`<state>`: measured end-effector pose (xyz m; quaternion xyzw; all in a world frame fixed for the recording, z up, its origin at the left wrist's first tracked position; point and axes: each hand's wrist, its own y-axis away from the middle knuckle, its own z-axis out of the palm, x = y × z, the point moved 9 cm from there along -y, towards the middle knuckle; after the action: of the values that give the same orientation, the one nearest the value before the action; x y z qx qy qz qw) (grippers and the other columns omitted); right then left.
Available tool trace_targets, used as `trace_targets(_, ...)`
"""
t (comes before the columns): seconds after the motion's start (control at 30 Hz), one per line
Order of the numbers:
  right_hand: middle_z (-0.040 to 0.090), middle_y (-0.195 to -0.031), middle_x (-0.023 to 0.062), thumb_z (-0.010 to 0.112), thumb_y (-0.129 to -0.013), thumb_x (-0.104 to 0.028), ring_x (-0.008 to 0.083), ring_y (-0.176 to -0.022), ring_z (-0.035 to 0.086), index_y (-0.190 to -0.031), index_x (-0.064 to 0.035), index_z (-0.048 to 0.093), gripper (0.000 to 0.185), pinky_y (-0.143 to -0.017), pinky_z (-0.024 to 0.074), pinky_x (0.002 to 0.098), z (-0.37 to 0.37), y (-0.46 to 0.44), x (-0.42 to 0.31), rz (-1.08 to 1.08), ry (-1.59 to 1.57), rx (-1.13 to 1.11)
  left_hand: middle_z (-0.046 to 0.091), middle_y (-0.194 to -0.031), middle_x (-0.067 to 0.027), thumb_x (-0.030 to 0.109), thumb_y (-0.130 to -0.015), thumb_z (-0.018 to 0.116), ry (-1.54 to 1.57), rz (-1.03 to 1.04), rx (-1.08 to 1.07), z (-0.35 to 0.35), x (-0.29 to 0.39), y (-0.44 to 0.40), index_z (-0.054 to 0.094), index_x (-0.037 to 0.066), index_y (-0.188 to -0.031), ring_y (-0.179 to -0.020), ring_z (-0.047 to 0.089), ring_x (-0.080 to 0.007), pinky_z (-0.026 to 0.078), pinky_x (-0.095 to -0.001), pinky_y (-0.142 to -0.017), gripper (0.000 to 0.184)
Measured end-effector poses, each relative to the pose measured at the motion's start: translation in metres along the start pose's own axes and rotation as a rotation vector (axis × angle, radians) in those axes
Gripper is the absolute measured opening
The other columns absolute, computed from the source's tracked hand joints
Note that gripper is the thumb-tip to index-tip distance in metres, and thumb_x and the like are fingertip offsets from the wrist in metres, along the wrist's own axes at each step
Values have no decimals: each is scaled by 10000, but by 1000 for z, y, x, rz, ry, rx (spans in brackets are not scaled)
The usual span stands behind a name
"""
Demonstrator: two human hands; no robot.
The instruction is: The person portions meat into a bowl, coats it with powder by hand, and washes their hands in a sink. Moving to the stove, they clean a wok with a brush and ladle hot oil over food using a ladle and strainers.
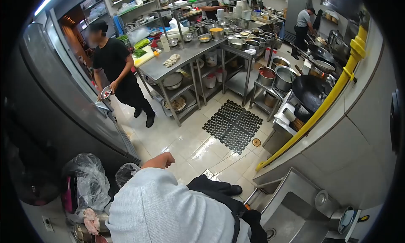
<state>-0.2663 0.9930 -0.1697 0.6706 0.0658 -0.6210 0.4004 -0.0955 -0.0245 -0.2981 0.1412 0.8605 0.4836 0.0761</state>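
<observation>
My left hand (160, 160) shows just past the light grey sleeve (149, 200), held out over the tiled floor. Its fingers are curled in, and I see nothing in them. It touches nothing; a bin with a clear plastic liner (126, 174) is close by on its left. My right hand is out of view. Below me, a dark trouser leg and black shoe (234, 190) rest on the tiles, to the right of a small floor drain (207, 173).
A black rubber mat (233, 125) lies ahead on wet-looking tiles. Steel tables (168, 65) hold many bowls. A co-worker (114, 65) with a metal bowl stands left; another person (303, 27) is by the stove. A yellow pipe (314, 112) and steel sink (291, 209) are right.
</observation>
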Motion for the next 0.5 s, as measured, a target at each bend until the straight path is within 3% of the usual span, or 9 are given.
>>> trace_targets(0.07,583,-1106,129,541,-864,-235,272,-953,570,-1243,-57,486,422,-783,486,389,17,4,-1,7,43,-18,610,-714,-67,303,-839,576,71,106,42,-5,8,4,600,48,-888,-588,608,-189,489,-355,-552,261)
trace_targets(0.2,570,-1131,118,558,-856,-248,256,-961,563,-1254,-70,483,442,-779,483,375,45,17,-2,23,149,-53,580,-681,-50,313,-843,557,98,76,-46,13,-8,-21,590,49,-812,-536,555,-175,459,-344,-513,267)
trace_targets(0.27,564,-1143,113,566,-852,-254,248,-965,560,-1260,-76,481,453,-777,481,368,64,22,-4,28,206,-75,509,-608,-28,315,-854,524,6,10,-207,27,-20,-34,551,61,-724,-484,464,-152,413,-332,-474,287)
trace_targets(0.33,558,-1156,108,574,-848,-260,239,-969,556,-1265,-83,480,463,-775,480,361,82,31,-3,36,275,-91,457,-593,-13,307,-864,497,71,61,-230,32,-32,-43,504,75,-675,-474,385,-131,365,-325,-453,300)
trace_targets(0.43,548,-1174,100,586,-841,-269,227,-975,551,-1274,-93,478,479,-772,478,350,110,55,-1,51,405,-113,507,-622,-22,299,-862,507,64,25,-221,34,-68,-66,559,62,-720,-514,477,-143,426,-329,-487,282)
trace_targets(0.5,542,-1186,94,594,-837,-276,219,-979,548,-1279,-99,476,490,-770,476,343,140,74,4,58,500,-137,602,-755,-67,309,-840,555,205,-21,-256,30,-95,-88,582,48,-977,-642,582,-197,497,-378,-566,296)
